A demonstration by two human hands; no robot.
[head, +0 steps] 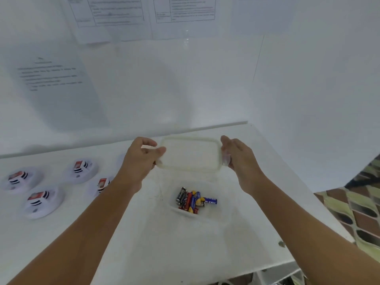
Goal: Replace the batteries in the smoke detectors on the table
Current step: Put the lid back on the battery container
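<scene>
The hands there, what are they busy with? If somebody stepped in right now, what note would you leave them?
Left hand and right hand each grip one end of the translucent rectangular plastic lid, held above the table.
The clear plastic tub sits open below, holding mixed coloured batteries.
Four round white smoke detectors lie on the white table, left.
Done: tub opened.
Left: put the lid down, swap batteries in every detector.

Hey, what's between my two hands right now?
In the head view, the translucent container lid spans the gap: the left hand grips its left edge, the right hand its right edge.
</scene>
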